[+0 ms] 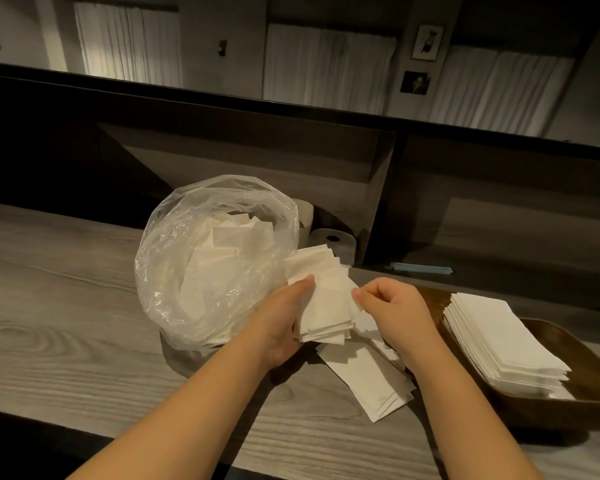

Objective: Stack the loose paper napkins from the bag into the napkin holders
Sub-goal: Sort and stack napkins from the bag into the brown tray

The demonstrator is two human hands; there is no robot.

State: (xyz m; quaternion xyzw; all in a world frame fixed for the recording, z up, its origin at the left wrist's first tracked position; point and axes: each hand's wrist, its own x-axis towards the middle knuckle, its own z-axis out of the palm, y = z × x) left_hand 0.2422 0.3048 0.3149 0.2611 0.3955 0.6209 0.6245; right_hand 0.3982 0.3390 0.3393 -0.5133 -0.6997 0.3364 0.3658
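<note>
A clear plastic bag (173, 271) stands open on the wooden counter, with loose white napkins (229, 244) inside. My left hand (284, 320) grips an uneven bunch of napkins (326, 299) just right of the bag, thumb on top. My right hand (392, 310) pinches the right edge of that bunch with thumb and curled fingers. Under my hands a few more napkins (371, 382) lie flat on the counter. At the right, a dark wooden napkin holder (589, 355) carries a neat stack of napkins (503, 341).
The grey wood-grain counter (66, 306) runs left to right, its front edge near the bottom of the view. Behind the bag stand a small round container (333, 240) and a light blue flat item (419, 268). A dark partition rises behind the counter.
</note>
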